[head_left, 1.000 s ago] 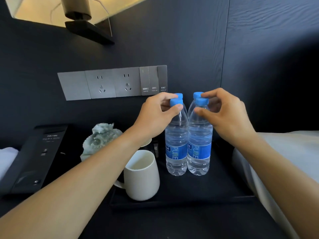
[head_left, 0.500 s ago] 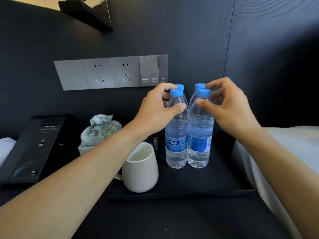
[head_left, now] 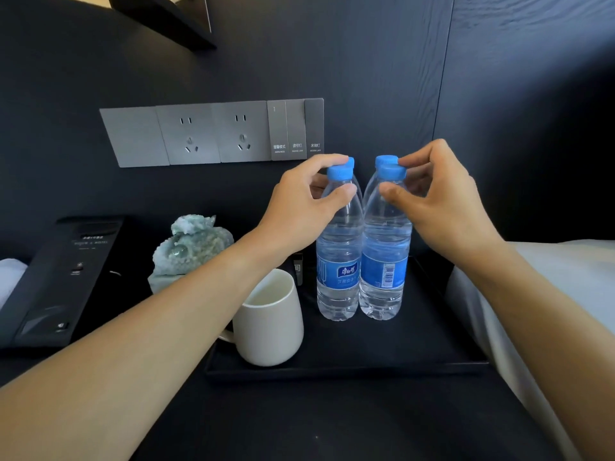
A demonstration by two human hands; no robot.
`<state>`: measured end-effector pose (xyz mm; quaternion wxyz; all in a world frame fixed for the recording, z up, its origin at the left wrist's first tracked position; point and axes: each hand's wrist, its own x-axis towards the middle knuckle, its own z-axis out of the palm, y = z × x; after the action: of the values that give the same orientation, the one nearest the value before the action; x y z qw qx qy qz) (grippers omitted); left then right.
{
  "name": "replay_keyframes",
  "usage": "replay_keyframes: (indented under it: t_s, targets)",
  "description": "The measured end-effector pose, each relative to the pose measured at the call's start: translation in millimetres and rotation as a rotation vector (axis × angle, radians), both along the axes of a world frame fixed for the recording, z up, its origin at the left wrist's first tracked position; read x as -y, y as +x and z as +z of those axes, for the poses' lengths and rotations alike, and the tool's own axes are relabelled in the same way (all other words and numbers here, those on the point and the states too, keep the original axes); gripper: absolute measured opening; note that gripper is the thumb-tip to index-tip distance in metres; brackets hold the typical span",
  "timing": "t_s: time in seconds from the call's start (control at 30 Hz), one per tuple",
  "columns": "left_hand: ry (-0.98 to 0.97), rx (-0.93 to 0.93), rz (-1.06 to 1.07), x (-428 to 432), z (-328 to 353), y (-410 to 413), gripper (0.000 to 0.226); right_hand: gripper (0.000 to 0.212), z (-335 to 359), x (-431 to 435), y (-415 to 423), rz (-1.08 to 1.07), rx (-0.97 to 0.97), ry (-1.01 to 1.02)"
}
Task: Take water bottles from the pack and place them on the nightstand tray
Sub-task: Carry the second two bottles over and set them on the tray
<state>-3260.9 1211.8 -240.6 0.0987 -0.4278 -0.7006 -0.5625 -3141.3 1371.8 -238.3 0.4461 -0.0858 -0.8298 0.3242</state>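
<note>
Nearby, mug (head_left: 271, 322), jade ornament (head_left: 189, 247), bottles (head_left: 361, 254)

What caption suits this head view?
Both hands steady two blue-capped water bottles standing side by side on the black tray.

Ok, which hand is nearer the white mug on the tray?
Left. The left hand is above and just behind the white mug, pinching the left bottle's neck. The right hand is beyond both bottles, at the right bottle's cap.
</note>
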Motion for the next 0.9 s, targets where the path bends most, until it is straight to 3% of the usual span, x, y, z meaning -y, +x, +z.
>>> replay_keyframes:
  t_s: [0.13, 0.3, 0.7, 0.9]
  targets:
    - [-0.001, -0.049, 0.026, -2.8, -2.1, 2.3, 0.041, 0.040, -5.4, 9.2, -3.7, -0.067, -0.036, 0.014]
    - [0.000, 0.019, -0.014, 2.4, 0.7, -1.7, 0.041, 0.014, -5.9, 1.5, 0.2, -0.024, -0.029, 0.026]
    - [0.014, 0.010, 0.018, 7.5, -6.5, 6.4, 0.038, 0.039, -9.5, 7.5, -5.4, -0.009, -0.088, -0.114]
    - [-0.062, 0.100, -0.066, 14.6, -12.7, 7.3, 0.069, 0.041, -5.9, -5.2, -2.1, 0.047, 0.074, -0.181]
